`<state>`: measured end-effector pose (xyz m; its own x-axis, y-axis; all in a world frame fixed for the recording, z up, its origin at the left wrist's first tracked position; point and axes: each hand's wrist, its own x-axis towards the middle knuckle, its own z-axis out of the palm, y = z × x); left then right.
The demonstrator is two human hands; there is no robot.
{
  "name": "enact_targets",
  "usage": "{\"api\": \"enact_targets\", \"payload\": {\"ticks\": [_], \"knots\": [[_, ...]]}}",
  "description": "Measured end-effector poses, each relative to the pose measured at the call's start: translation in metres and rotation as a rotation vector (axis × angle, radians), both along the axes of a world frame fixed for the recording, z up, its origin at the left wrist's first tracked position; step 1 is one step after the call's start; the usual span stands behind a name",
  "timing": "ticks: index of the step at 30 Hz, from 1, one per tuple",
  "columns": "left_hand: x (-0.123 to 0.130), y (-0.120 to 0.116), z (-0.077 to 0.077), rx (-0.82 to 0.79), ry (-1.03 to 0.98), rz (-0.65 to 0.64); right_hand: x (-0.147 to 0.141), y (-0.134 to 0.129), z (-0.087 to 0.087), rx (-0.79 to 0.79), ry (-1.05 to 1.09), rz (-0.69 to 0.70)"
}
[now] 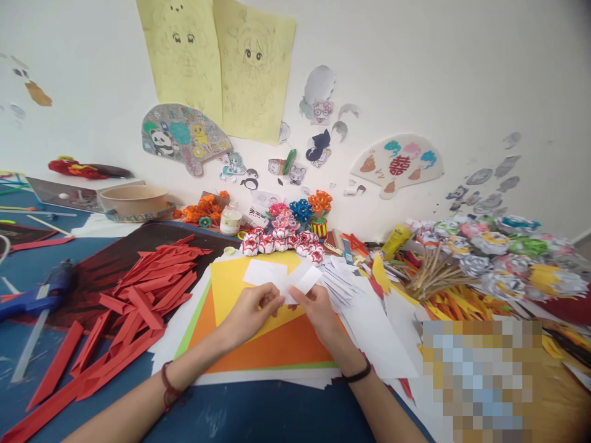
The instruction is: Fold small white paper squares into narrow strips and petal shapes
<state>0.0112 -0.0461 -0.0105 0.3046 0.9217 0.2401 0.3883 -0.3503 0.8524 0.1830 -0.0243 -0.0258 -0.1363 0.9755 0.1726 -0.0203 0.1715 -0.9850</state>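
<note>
Small white paper is pinched between my two hands above the stacked sheets. My left hand has its thumb and fingers closed on the lower left of it. My right hand pinches the right part, which slants up to the right. Whether this is one folded piece or two overlapping ones, I cannot tell. Beneath lie a yellow sheet and an orange sheet, with green and white sheets showing at the edges. To the right of my right hand, thin white paper strips are fanned out.
Folded red paper strips are heaped at left, near a blue glue gun. Paper flowers, a glue bottle and a bowl line the wall. Sticks and more paper flowers crowd the right; a blurred patch hides part.
</note>
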Motion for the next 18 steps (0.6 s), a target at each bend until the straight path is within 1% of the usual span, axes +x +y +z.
{"api": "enact_targets", "payload": {"ticks": [2,4,5,9,12,15,18], "knots": [[0.0,-0.001,0.0,-0.036,0.026,-0.051,0.001,0.002,0.001,0.003,0.057,-0.064],[0.0,0.0,0.001,-0.043,0.056,-0.071,0.002,0.001,0.002,-0.022,0.083,-0.077],[-0.001,0.0,0.003,-0.02,0.066,-0.046,0.002,0.001,0.002,-0.042,0.078,-0.052],[-0.005,0.001,0.009,0.107,0.044,0.162,0.0,-0.007,0.001,-0.089,-0.029,0.148],[-0.006,0.001,0.01,0.127,0.027,0.201,-0.002,-0.011,-0.001,-0.095,-0.08,0.256],[-0.005,0.0,0.008,0.161,0.047,0.231,-0.004,-0.012,-0.002,-0.08,-0.078,0.296],[-0.004,0.0,0.003,0.234,0.082,0.288,-0.004,-0.009,-0.001,-0.041,-0.063,0.281]]}}
